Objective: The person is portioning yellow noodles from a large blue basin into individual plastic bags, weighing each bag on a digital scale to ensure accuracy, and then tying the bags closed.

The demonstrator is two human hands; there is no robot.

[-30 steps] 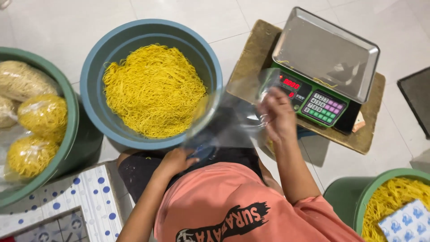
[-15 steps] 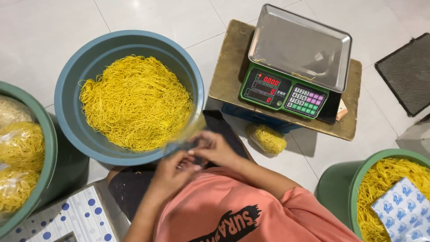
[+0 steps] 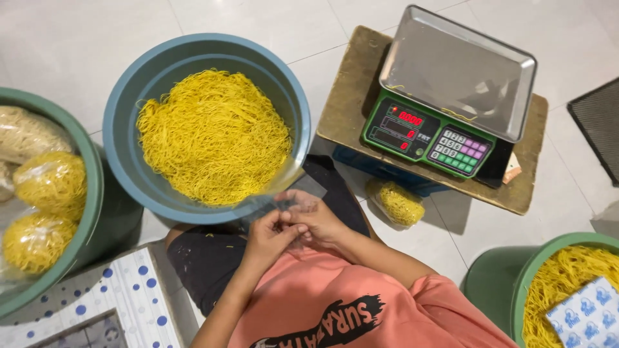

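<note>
Close to the lap, the left hand [image 3: 267, 235] and right hand [image 3: 316, 219] pinch the clear plastic bag [image 3: 284, 193] with curled fingers, apparently rubbing its mouth apart. It hangs over the rim of the blue basin [image 3: 129, 96] of yellow noodles [image 3: 213, 135], near the weighing scale [image 3: 451, 96].

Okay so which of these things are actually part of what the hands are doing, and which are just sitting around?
In hand:
- left hand and right hand, both on the clear plastic bag
- blue basin of yellow noodles, right by the bag

Lying about:
- scale, tray bare
- bagged noodles on the floor
- green tub of filled bags
- dark mat
</note>
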